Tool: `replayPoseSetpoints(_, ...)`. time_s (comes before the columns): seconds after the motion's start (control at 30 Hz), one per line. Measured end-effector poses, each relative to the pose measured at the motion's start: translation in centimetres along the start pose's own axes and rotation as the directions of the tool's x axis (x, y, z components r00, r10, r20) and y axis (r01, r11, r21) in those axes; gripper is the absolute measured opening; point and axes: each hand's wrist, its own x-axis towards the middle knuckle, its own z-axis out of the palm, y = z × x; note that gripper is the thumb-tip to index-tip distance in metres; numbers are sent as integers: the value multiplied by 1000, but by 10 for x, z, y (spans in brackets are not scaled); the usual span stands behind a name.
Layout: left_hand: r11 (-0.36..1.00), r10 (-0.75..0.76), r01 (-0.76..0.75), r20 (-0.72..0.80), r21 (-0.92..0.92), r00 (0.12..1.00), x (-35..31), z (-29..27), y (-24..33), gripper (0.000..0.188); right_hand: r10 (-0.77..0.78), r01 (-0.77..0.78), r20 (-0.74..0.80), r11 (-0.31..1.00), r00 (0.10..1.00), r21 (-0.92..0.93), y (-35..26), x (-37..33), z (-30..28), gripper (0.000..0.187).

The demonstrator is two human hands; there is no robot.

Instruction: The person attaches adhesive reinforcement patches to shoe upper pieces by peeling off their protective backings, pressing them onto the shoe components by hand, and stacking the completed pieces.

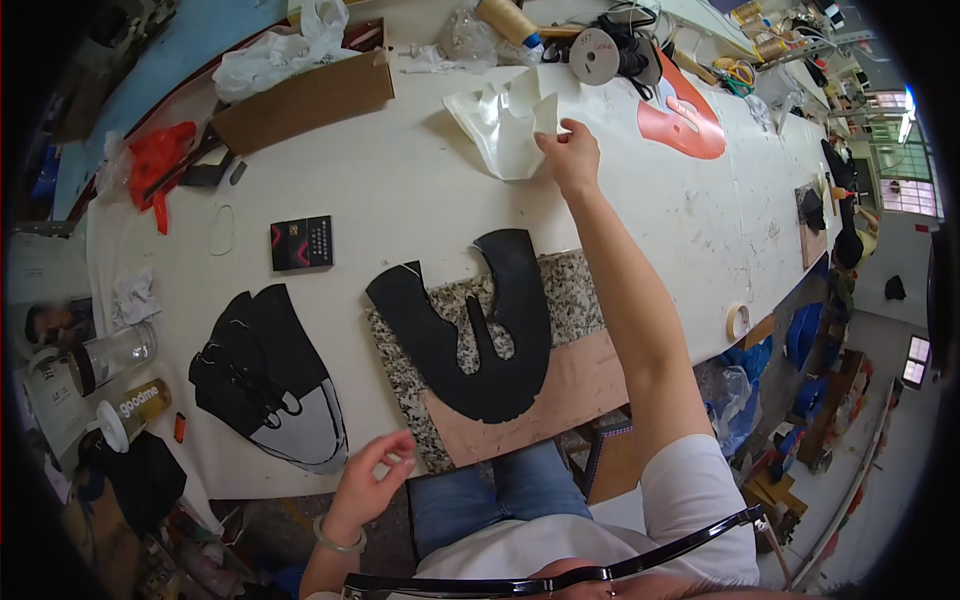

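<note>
My right hand [573, 158] reaches to the back of the table. Its thumb and fingers pinch the right edge of a crumpled, off-white glossy sheet [490, 125]. My left hand [375, 477] hovers by the table's front edge, fingers loosely bent and apart, nothing in it. A U-shaped black shoe-upper piece [520, 300] with a narrow strip in its middle lies flat before me. Beneath it are a speckled stone slab [575, 290] and a tan board [585, 375]. Left of these, nearest my left hand, rests a black and grey shoe upper [265, 380] with laces.
A small black box [301, 243] lies left of the slab. Farther back stand a cardboard box [310, 100] with plastic bags, a red bag [165, 155], a cord spool [596, 57] and an orange sheet [690, 125]. Jars [120, 355] line the left edge; a tape roll [737, 321] sits right.
</note>
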Motion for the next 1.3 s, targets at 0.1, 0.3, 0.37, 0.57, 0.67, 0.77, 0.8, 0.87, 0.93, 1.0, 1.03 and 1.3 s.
replayPoseSetpoints(0.1,960,4,-53,-176,-274,984,13,17,-12,46,78,-136,156,903,985,408,-45,-60,-28,34)
replayPoseSetpoints(0.3,697,148,-228,-175,-680,973,60,74,15,72,10,-251,440,833,898,493,-47,-208,-118,16)
replayPoseSetpoints(0.37,623,149,-130,-47,-771,988,67,83,11,80,-24,-285,591,859,807,425,-25,-246,-131,15)
replayPoseSetpoints(0.57,909,-50,-133,-421,-394,905,76,102,-20,26,220,-413,648,897,729,160,36,-289,-116,13)
replayPoseSetpoints(0.67,978,-76,-12,-411,-207,908,78,100,-21,26,178,-371,610,905,772,206,47,-287,-107,27)
replayPoseSetpoints(0.77,956,292,-228,-527,185,798,86,101,-30,24,124,-324,550,903,826,283,54,-288,-101,49)
replayPoseSetpoints(0.8,950,306,-214,-557,226,772,87,103,-30,26,132,-275,533,941,836,198,53,-290,-103,54)
replayPoseSetpoints(0.87,943,320,-195,-587,268,744,87,103,-29,28,137,-225,518,968,845,111,45,-289,-105,58)
replayPoseSetpoints(0.93,965,253,-157,-586,211,770,87,101,-28,34,151,-214,514,975,844,64,40,-289,-105,66)
replayPoseSetpoints(1.0,965,254,-159,-580,210,774,88,102,-30,36,127,-179,495,982,860,60,44,-292,-104,67)
replayPoseSetpoints(1.03,965,253,-161,-575,208,778,88,102,-31,38,101,-144,476,988,874,53,46,-293,-104,68)
replayPoseSetpoints(1.3,957,263,-133,-582,257,770,89,101,-34,39,85,-126,443,990,893,63,42,-295,-102,70)
